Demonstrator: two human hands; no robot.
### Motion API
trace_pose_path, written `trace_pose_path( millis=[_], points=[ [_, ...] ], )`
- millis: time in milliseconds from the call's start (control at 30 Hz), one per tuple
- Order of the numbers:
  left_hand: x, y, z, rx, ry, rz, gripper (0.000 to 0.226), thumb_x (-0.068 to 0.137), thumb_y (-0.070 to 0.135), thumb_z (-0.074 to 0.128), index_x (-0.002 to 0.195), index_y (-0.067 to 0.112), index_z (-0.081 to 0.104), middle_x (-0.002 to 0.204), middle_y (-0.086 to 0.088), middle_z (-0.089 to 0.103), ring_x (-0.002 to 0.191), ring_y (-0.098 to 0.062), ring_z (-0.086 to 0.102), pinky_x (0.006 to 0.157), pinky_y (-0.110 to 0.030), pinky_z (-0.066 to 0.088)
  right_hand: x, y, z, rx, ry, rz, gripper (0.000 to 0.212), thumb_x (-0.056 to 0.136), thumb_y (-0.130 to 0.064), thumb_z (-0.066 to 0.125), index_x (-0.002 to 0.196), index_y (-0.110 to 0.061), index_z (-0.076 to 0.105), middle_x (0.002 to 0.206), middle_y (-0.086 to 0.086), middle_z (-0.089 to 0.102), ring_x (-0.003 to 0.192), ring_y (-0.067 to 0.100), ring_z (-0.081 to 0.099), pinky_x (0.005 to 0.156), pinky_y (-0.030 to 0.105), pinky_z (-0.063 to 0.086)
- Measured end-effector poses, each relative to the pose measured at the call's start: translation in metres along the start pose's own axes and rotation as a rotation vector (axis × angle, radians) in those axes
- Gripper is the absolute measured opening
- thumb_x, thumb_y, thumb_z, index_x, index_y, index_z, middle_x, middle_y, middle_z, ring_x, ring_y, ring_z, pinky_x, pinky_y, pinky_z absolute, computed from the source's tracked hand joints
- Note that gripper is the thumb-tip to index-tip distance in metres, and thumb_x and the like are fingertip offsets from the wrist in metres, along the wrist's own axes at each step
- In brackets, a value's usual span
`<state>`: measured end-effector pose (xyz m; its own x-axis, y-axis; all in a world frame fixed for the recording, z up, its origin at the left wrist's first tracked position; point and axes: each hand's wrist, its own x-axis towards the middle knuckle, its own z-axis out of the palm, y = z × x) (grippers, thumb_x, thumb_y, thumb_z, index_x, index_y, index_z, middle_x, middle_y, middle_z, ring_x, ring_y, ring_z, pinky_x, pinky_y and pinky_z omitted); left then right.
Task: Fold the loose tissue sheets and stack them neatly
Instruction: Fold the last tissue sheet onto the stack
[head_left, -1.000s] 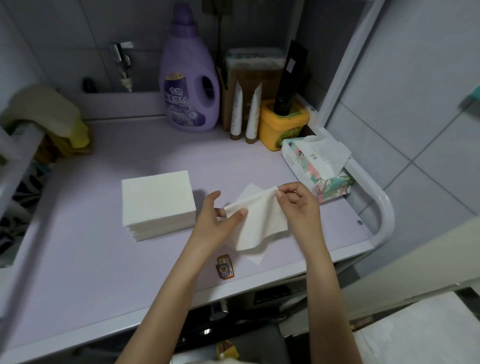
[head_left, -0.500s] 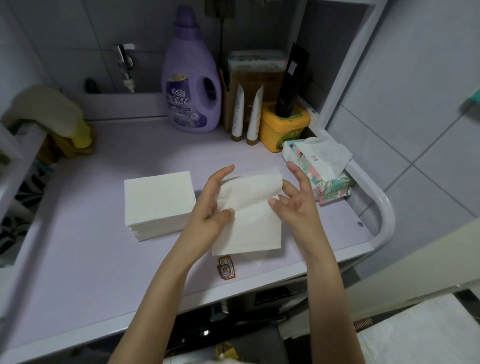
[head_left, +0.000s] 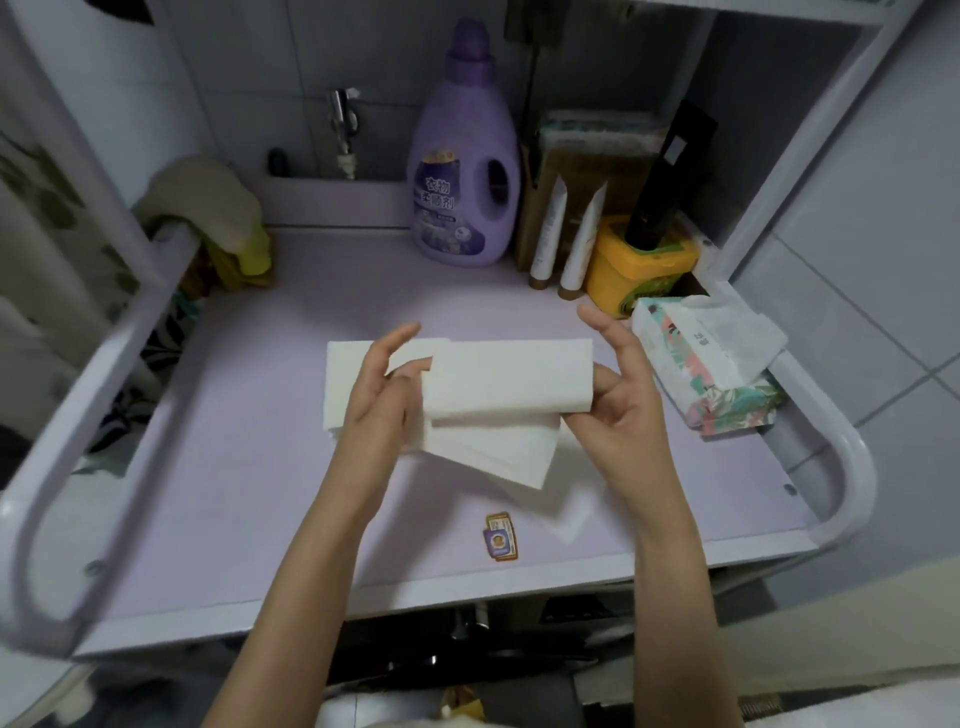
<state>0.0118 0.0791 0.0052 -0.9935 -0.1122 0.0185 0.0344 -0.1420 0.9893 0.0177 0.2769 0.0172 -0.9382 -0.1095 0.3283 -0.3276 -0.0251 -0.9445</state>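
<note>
A white tissue sheet (head_left: 506, 384) hangs between my hands above the lavender tabletop (head_left: 260, 467), its top half folded over and a lower flap slanting down toward me. My left hand (head_left: 376, 402) pinches the sheet's left edge, with the index finger raised. At the right end of the fold, my right hand (head_left: 621, 400) has its fingers curled round the sheet and its thumb up. The stack of folded tissues (head_left: 345, 387) lies on the table, partly hidden behind my left hand. A floral tissue pack (head_left: 701, 364) with a sheet poking out lies at the right.
A purple detergent bottle (head_left: 465, 171), two white tubes (head_left: 569, 239) and a yellow tub (head_left: 641, 262) stand along the back. A small sticker (head_left: 501, 535) lies near the front edge. White rails (head_left: 852, 467) border both sides. Cloths (head_left: 208, 208) hang at the back left.
The sheet went from stretched open to folded over on itself. Both hands moved left with it, so it now partly covers the stack.
</note>
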Motion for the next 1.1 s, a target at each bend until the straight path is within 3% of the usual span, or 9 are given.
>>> trace_pose_path(
  millis=[100, 167, 300, 433, 500, 667, 800, 967, 1100],
  points=[
    [-0.002, 0.007, -0.013, -0.029, 0.03, -0.044, 0.025, 0.089, 0.039, 0.046, 0.107, 0.036, 0.063, 0.105, 0.004, 0.067, 0.088, -0.012, 0.063, 0.065, -0.023, 0.048, 0.006, 0.001, 0.013, -0.089, -0.029, -0.037, 0.073, 0.086, 0.019, 0.051, 0.134, -0.036, 0.041, 0.076, -0.004, 0.07, 0.082, 0.006, 0.063, 0.08, 0.02, 0.046],
    [-0.005, 0.011, -0.023, -0.007, 0.052, 0.026, 0.016, 0.093, 0.026, 0.055, 0.107, 0.027, 0.064, 0.089, 0.007, 0.064, 0.075, -0.004, 0.059, 0.059, -0.019, 0.045, 0.011, 0.002, 0.024, -0.156, -0.056, -0.086, 0.073, 0.084, 0.013, 0.055, 0.135, -0.037, 0.04, 0.071, -0.011, 0.068, 0.081, 0.004, 0.062, 0.083, 0.019, 0.045],
    [-0.007, 0.016, -0.036, 0.013, 0.091, 0.023, 0.021, 0.098, 0.018, 0.048, 0.096, 0.022, 0.068, 0.096, 0.007, 0.069, 0.085, -0.012, 0.058, 0.061, -0.025, 0.045, 0.017, 0.0, 0.044, -0.311, -0.084, -0.197, 0.065, 0.078, 0.018, 0.06, 0.138, -0.003, 0.047, 0.096, -0.046, 0.059, 0.09, 0.001, 0.062, 0.088, 0.023, 0.047],
    [-0.006, 0.02, -0.05, -0.003, 0.056, 0.042, 0.026, 0.093, 0.032, 0.046, 0.091, 0.025, 0.071, 0.106, 0.0, 0.071, 0.089, -0.02, 0.062, 0.068, -0.031, 0.047, 0.022, -0.001, 0.059, -0.354, -0.072, -0.272, 0.082, 0.076, 0.024, 0.055, 0.143, -0.022, 0.039, 0.081, -0.025, 0.07, 0.093, 0.006, 0.06, 0.091, 0.018, 0.043],
    [-0.007, 0.021, -0.053, 0.034, 0.035, 0.094, 0.024, 0.09, 0.034, 0.05, 0.093, 0.022, 0.071, 0.108, 0.001, 0.069, 0.086, -0.019, 0.06, 0.067, -0.031, 0.044, 0.026, 0.002, 0.062, -0.353, -0.065, -0.269, 0.078, 0.077, 0.025, 0.053, 0.143, -0.015, 0.041, 0.081, -0.023, 0.071, 0.092, 0.007, 0.06, 0.091, 0.016, 0.043],
    [-0.003, 0.018, -0.059, 0.239, 0.044, 0.261, 0.025, 0.07, 0.018, 0.076, 0.095, 0.02, 0.072, 0.116, 0.004, 0.064, 0.1, -0.009, 0.06, 0.071, -0.019, 0.047, 0.032, 0.004, 0.066, -0.353, -0.068, -0.253, 0.047, 0.075, 0.028, 0.054, 0.106, -0.003, 0.069, 0.117, -0.047, 0.051, 0.092, 0.005, 0.063, 0.092, 0.021, 0.045],
    [0.001, 0.017, -0.059, 0.294, 0.094, 0.35, 0.022, 0.071, 0.015, 0.074, 0.092, 0.022, 0.073, 0.121, 0.003, 0.062, 0.105, -0.005, 0.059, 0.071, -0.019, 0.047, 0.035, 0.0, 0.067, -0.3, -0.075, -0.24, 0.058, 0.075, 0.025, 0.062, 0.09, -0.031, 0.07, 0.135, -0.031, 0.05, 0.09, 0.006, 0.065, 0.09, 0.014, 0.041],
    [0.004, 0.017, -0.063, 0.296, 0.072, 0.374, 0.015, 0.08, 0.011, 0.072, 0.09, 0.022, 0.076, 0.119, 0.008, 0.065, 0.105, -0.007, 0.06, 0.072, -0.024, 0.05, 0.036, -0.004, 0.069, -0.249, -0.098, -0.183, 0.08, 0.082, 0.018, 0.062, 0.1, -0.06, 0.064, 0.133, -0.001, 0.06, 0.104, 0.009, 0.064, 0.1, 0.026, 0.044],
    [0.006, 0.016, -0.065, 0.301, 0.119, 0.366, 0.011, 0.079, 0.018, 0.07, 0.085, 0.026, 0.076, 0.11, 0.011, 0.067, 0.101, -0.008, 0.061, 0.079, -0.027, 0.051, 0.041, 0.001, 0.067, -0.1, -0.139, -0.137, 0.062, 0.093, 0.008, 0.051, 0.136, -0.036, 0.043, 0.124, 0.002, 0.064, 0.107, 0.018, 0.062, 0.094, 0.029, 0.046]
  ],
)
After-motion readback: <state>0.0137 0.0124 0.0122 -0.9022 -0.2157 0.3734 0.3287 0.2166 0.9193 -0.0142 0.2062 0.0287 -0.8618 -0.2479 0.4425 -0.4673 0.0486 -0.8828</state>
